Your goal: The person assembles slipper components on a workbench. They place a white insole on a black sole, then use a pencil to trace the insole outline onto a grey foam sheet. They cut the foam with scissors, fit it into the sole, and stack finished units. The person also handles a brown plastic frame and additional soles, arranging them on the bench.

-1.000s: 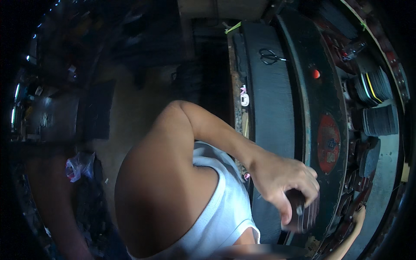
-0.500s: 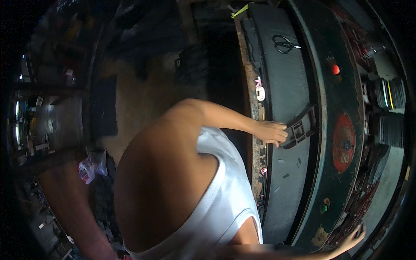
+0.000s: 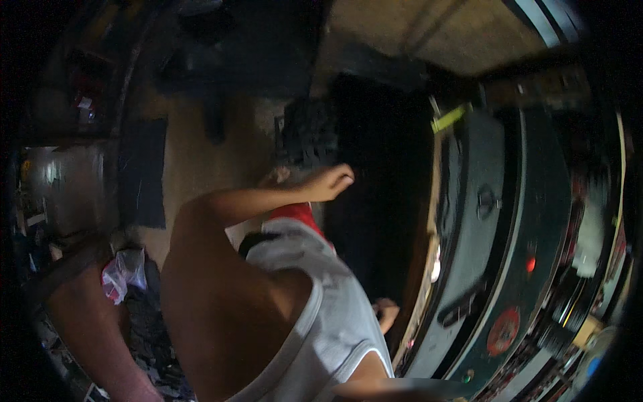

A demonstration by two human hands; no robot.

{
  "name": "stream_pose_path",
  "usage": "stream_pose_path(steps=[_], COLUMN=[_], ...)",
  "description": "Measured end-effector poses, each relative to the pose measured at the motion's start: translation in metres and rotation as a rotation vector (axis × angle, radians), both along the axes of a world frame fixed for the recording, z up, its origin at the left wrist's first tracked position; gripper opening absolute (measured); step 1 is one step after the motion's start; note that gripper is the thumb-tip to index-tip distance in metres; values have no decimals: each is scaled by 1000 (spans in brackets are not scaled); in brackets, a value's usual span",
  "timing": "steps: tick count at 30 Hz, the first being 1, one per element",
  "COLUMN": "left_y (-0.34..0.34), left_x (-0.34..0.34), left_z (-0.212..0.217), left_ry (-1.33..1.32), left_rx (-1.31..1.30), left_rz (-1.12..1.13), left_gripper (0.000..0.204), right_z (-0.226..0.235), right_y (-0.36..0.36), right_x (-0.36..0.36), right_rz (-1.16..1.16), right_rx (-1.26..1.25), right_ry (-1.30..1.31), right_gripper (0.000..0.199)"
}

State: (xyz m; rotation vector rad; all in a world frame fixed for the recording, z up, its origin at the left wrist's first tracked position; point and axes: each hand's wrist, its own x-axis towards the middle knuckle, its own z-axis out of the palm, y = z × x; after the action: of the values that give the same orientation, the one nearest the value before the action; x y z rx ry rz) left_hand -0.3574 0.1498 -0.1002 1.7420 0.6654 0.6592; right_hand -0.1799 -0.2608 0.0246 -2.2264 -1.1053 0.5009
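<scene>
My left hand (image 3: pixel 328 182) hangs at the end of my outstretched arm, fingers loosely apart and holding nothing, in front of the dark space under the workbench (image 3: pixel 469 174). A black strap-like piece (image 3: pixel 462 305) lies on the bench top, well to the right of and below that hand. My white sleeveless shirt (image 3: pixel 335 321) and bare shoulder fill the lower middle. Only a blurred stretch of my right forearm (image 3: pixel 415 387) shows along the bottom edge; its hand is out of sight. A small skin-coloured shape (image 3: pixel 385 313) by the bench edge is too unclear to identify.
The long dark bench curves down the right side, with scissors (image 3: pixel 487 201), a small red spot (image 3: pixel 530 263), a red round disc (image 3: pixel 504 330) and a yellow-green strip (image 3: pixel 449 119). A black crate (image 3: pixel 308 134), a dark mat (image 3: pixel 142 171) and a crumpled plastic bag (image 3: pixel 120 271) are on the tan floor.
My left hand carried the black strap-like piece up to the bench, let it go and swung left, away from the bench. The view turned, and my right hand left the picture.
</scene>
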Motion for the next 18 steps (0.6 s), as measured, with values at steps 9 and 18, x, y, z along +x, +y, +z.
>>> stream_pose_path(steps=[9, 18], left_y=[412, 493], left_x=[-234, -266], left_z=[-296, -286], left_ry=[147, -367], left_rx=[-1000, -1429], left_rz=[1253, 1332], left_gripper=[41, 44], right_z=[15, -2], right_y=[168, 153], right_x=[-125, -157], right_rz=[-12, -321], right_rx=[-404, -636], right_ry=[357, 625], right_gripper=[22, 21])
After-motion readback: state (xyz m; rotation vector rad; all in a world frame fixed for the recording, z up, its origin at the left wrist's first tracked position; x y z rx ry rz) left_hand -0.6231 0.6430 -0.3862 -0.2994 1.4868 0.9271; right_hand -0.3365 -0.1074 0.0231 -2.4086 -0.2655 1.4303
